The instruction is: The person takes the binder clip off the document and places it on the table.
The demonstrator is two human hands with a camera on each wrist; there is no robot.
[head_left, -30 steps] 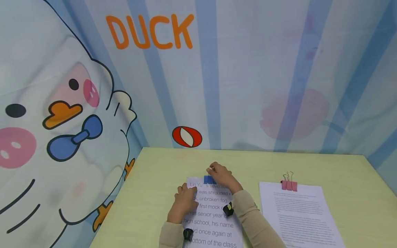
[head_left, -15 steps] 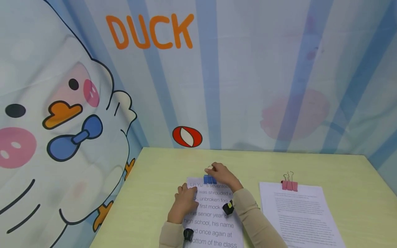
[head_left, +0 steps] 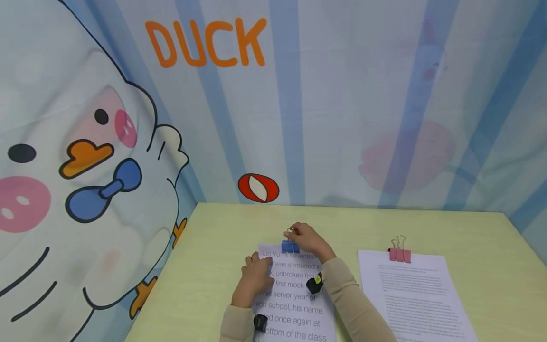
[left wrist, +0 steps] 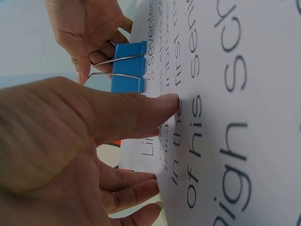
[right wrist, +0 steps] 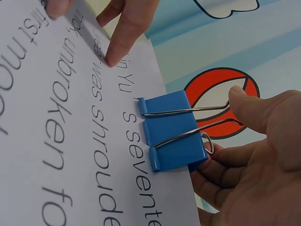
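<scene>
A blue binder clip (right wrist: 174,110) sits on the top edge of a sheet of paper (head_left: 295,316) printed in large text. My right hand (head_left: 312,242) holds the clip by its wire handles, thumb at the tips of the upper handle and fingers behind the lower one. Both handles point away from the sheet. My left hand (head_left: 255,274) rests on the paper's upper left side with its fingers spread. In the left wrist view, the left thumb (left wrist: 162,108) lies on the print while other fingers reach the sheet's edge.
To the right lies another stack of printed paper (head_left: 410,289), with a pink binder clip (head_left: 400,255) on its top edge. Both lie on a pale yellow table (head_left: 222,223). A cartoon duck curtain (head_left: 325,104) hangs behind the table and along its left.
The right hand has shifted slightly at the clip, and a little more of the blue body shows in the head view. The left hand has stayed in place on the paper.
</scene>
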